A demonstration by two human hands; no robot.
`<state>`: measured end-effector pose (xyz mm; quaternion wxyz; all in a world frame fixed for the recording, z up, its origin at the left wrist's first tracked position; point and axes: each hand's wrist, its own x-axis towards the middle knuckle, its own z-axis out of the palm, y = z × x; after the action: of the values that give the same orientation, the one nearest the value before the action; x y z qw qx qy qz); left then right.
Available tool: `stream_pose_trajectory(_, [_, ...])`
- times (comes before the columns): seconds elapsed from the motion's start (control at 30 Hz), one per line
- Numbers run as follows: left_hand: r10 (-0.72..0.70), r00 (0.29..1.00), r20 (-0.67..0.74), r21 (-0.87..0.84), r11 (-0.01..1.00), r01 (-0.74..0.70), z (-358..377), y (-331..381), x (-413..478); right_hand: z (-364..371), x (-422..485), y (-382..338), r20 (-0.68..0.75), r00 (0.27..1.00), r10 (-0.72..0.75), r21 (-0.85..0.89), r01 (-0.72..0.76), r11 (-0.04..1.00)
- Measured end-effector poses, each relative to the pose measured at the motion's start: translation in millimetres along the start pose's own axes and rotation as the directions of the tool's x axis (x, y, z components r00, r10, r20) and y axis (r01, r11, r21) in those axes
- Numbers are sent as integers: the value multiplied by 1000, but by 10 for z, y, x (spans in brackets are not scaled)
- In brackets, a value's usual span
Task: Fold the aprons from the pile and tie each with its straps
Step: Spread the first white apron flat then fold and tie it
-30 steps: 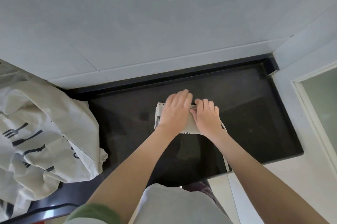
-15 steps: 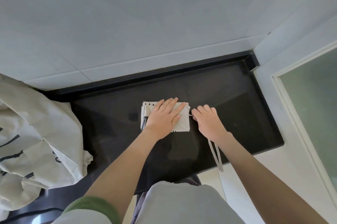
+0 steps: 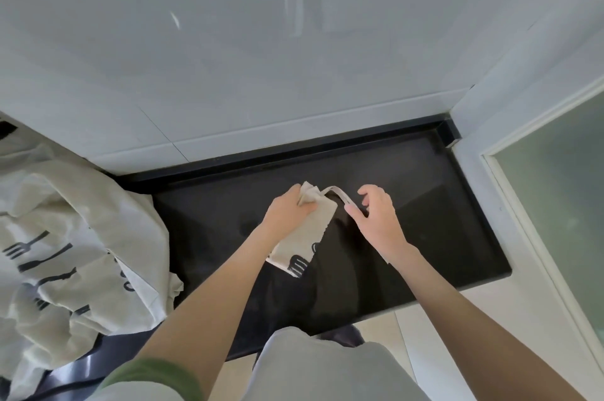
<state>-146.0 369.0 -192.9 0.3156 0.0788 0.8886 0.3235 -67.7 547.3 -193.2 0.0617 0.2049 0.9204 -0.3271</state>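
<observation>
At the centre of the frame the folded apron point(image 3: 309, 235), a narrow oblong bundle of coarse, off-white cotton, is tilted with its lower end down on the countertop point(image 3: 434, 224) and its upper end raised. A black spatula-like print shows at its lower end. The left hand point(image 3: 287, 209) grips the upper end, fingers curled round the layered edges. A flat woven strap point(image 3: 338, 193) of the same cloth loops out of that end and runs right to the right hand point(image 3: 376, 219), which pinches it between thumb and curled fingers, just beside the bundle.

The countertop is a glossy black slab with a raised black back edge. At the left of the frame the pile of aprons point(image 3: 75, 247) lies in soft crumpled folds, printed with black forks and other cutlery shapes. Large, smooth, pale grey tiles cover the wall point(image 3: 294, 57) across the top. A frosted glass panel point(image 3: 562, 211) in a white frame fills the right edge. A green sleeve point(image 3: 157, 374) shows at the bottom.
</observation>
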Motion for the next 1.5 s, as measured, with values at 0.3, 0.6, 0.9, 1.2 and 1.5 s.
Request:
stream_pose_trajectory(0.3, [-2,996,84,-918,388,79,-446,292,-380,-287,-157,-635,465,884,-55,563,-247,789])
stream_pose_trajectory(0.6, [-270,960,81,-971,197,137,-720,540,-429,-719,-177,-705,181,845,-503,28,507,861])
stream_pose_trajectory(0.9, [-331,920,208,-925,239,295,-923,645,-517,-975,-103,-913,466,656,-594,-292,747,597])
stream_pose_trajectory(1.2, [-347,904,248,-927,184,325,-1011,630,-547,-855,-132,-1115,366,479,-798,-99,873,478])
stream_pose_trajectory(1.5, [-198,947,252,-966,8,259,-948,759,-730,-960,-329,-1251,295,826,-480,313,391,866])
